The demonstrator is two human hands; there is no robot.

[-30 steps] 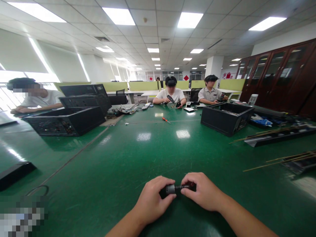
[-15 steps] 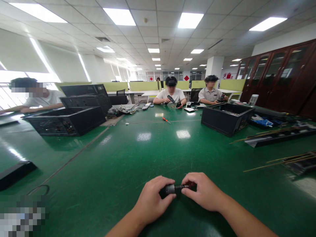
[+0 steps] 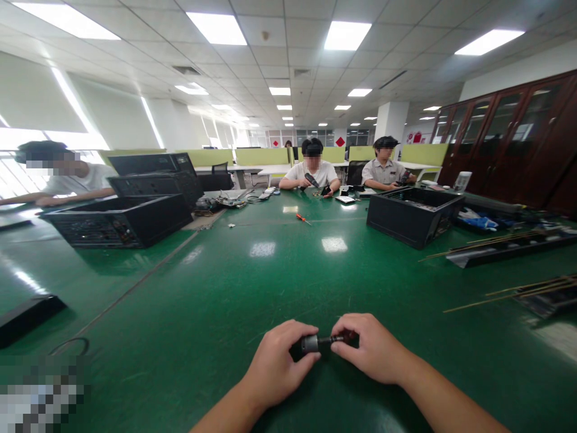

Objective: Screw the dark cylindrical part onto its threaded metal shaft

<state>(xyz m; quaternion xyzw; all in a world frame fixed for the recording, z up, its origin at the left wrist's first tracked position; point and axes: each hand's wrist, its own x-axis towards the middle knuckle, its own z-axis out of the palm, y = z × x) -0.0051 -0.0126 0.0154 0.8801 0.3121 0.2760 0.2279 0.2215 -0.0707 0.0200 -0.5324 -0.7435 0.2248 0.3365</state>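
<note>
Green desk (image 3: 288, 282) fills most of the view, glossy, with ceiling lights reflected in it. Wooden cabinets (image 3: 509, 138) line the right wall. An open black case (image 3: 121, 219) sits far left on the desk, and a second open case (image 3: 412, 222) far right. Black panels (image 3: 505, 252) with thin rods lie along the right edge, and another panel (image 3: 27, 316) is near left. Two co-workers (image 3: 311, 171) sit at the far end with their hands busy on their own items. A third person is at the left edge.

Wearer's left hand (image 3: 277, 367) and right hand (image 3: 372, 349) meet low centre, just above the desk. Between them is a small dark tool (image 3: 318, 343) with a black body, a silver collar and a thin dark shaft, lying level.

Left grip is closed round the body, thumb by the collar. Right grip is pinched on the shaft end.

Progress, as a judgement: shaft and collar are in line and look joined. Whether the shaft is fully seated can't be told, as fingers cover both ends. Nothing is set down.

Orange screwdriver (image 3: 303, 219) lies mid-desk, well apart and untouched.
</note>
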